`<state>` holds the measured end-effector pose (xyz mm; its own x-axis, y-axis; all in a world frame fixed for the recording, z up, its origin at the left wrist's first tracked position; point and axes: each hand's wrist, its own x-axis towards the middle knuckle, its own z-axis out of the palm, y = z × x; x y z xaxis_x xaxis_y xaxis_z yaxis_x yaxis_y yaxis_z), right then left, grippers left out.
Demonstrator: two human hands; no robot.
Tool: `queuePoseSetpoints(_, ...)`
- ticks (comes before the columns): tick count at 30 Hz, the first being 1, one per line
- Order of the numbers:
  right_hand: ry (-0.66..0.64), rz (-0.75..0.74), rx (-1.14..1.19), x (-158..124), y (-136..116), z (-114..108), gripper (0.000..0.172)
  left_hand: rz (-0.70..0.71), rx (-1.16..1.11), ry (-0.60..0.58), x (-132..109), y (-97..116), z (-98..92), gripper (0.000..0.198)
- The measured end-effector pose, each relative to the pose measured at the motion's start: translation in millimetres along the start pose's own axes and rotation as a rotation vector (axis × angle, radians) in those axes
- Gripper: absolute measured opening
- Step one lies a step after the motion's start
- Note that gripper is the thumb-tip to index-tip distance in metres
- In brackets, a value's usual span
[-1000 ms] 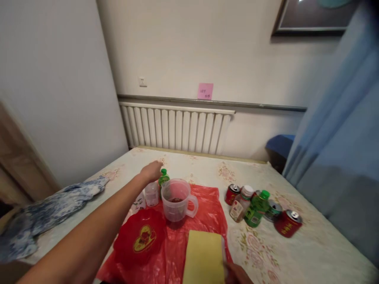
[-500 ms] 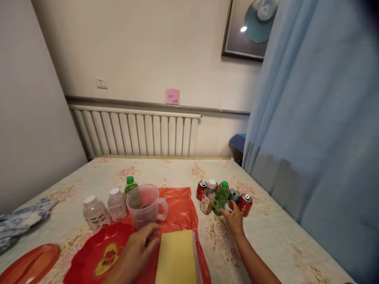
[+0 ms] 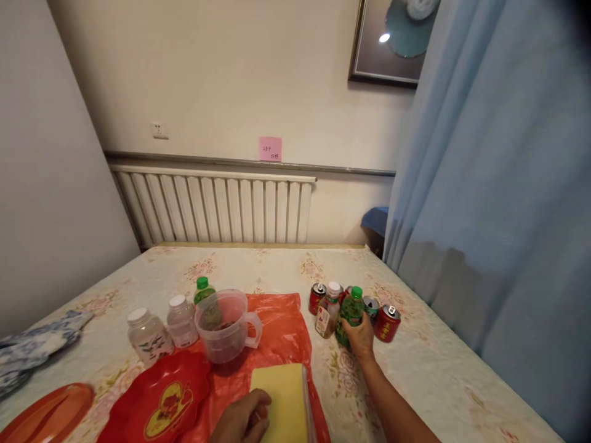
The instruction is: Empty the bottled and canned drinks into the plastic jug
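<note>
On the right, my right hand [image 3: 361, 339] is wrapped round a green plastic bottle [image 3: 354, 306] with a green cap, which stands nearly upright. A white-capped bottle [image 3: 327, 315] with a pale label is just to its left, and a red drink can [image 3: 388, 323] stands to the right of my hand. My left hand [image 3: 244, 419] is low in the view with its fingers curled in, nothing visible in them. It lies over the left edge of a yellow notebook [image 3: 284, 400]; whether it touches the cover I cannot tell.
Left of centre stand a clear plastic jug [image 3: 221, 335], two white-capped jars [image 3: 150, 337] and another green-capped bottle [image 3: 203, 289]. A red scalloped tray [image 3: 133, 400] and an orange lid [image 3: 50, 412] lie nearer. Red plastic sheeting [image 3: 277, 320] spreads beneath the jug and notebook.
My right hand has closed round the green bottle, which has shifted slightly nearer. My left hand has moved down and right, from beside the jug to the notebook's left edge.
</note>
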<state>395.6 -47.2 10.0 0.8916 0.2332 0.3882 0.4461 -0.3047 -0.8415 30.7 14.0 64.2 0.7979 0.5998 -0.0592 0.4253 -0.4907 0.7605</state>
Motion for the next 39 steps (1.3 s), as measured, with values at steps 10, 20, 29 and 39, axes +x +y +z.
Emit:
queuePoseSetpoints(10, -0.549, -0.439, 0.116, -100, -72, -58, 0.046, 0.143, -0.021, 0.187, 8, 68, -12.3, 0.052)
queuePoseSetpoints(20, -0.881, -0.624, 0.154, -142, -135, -72, 0.035, 0.264, 0.226, 0.254, -18, 73, -40.3, 0.025)
queuePoseSetpoints(29, -0.75, -0.819, -0.013, -108, -173, -43, 0.043, 0.02, -0.109, 0.515, -37, 32, -43.9, 0.017)
queuePoseSetpoints(39, -0.523, -1.142, -0.633, -50, -238, 14, 0.045, -0.125, -0.389, 0.348, -60, -15, 1.3, 0.014)
